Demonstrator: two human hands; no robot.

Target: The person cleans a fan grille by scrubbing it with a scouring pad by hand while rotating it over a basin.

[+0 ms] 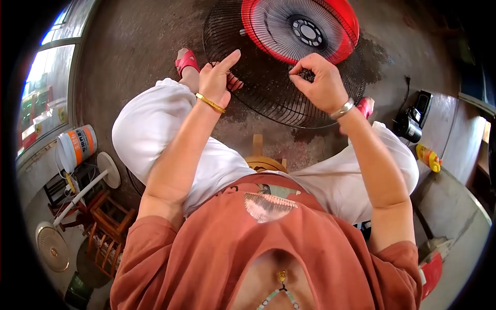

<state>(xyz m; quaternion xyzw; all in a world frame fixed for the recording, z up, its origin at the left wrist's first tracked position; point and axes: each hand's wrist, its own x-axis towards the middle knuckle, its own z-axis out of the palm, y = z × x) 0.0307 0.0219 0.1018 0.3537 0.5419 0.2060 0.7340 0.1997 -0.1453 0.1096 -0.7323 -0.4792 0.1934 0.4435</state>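
Observation:
A round black wire fan grille [274, 98] is tilted in front of my knees. My left hand [214, 77] grips its left side, with the thumb side toward me and fingertips showing through the wires. Over the right part of the grille, my right hand [323, 85] is closed in a pinch, thumb and forefinger tips meeting. Whatever lies between those tips is too small to make out. Just beyond the grille is a red-rimmed fan guard [338, 39] with pale radial wires and a dark round hub [308, 32].
Wet patches [374, 57] darken the concrete floor. To the left are a white bucket [77, 147], a white stand [85, 191] and wooden stools [108, 217]. At right lie a black corded device [413, 121] and a yellow bottle [429, 157]. A wooden seat [266, 164] shows between my legs.

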